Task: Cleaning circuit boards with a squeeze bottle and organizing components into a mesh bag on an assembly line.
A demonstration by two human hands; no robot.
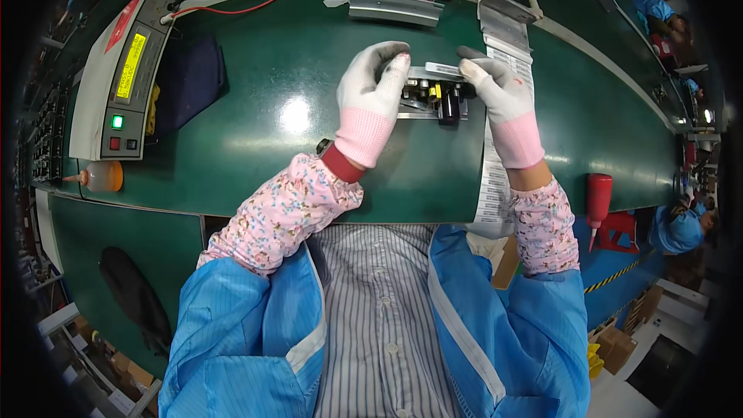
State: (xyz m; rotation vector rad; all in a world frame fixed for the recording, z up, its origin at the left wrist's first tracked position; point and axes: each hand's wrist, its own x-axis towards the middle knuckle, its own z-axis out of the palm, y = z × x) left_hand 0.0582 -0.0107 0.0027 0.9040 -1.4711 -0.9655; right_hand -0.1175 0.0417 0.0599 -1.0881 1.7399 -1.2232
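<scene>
An open metal-framed power supply unit lies on the green bench in front of me. A circuit board with dark cylindrical and yellow parts shows inside it. My left hand, in a white glove with a pink cuff, grips the unit's left end between thumb and fingers. My right hand, gloved alike, is closed at the right end of a small white label along the unit's far edge. Whether the label's whole length touches the metal cannot be made out. Fingertips behind the unit are partly hidden.
A second power supply unit with wires sits at the back. A long label strip runs down the bench beside my right hand. At left stand a test meter and an orange-white bottle. A red bottle is at right.
</scene>
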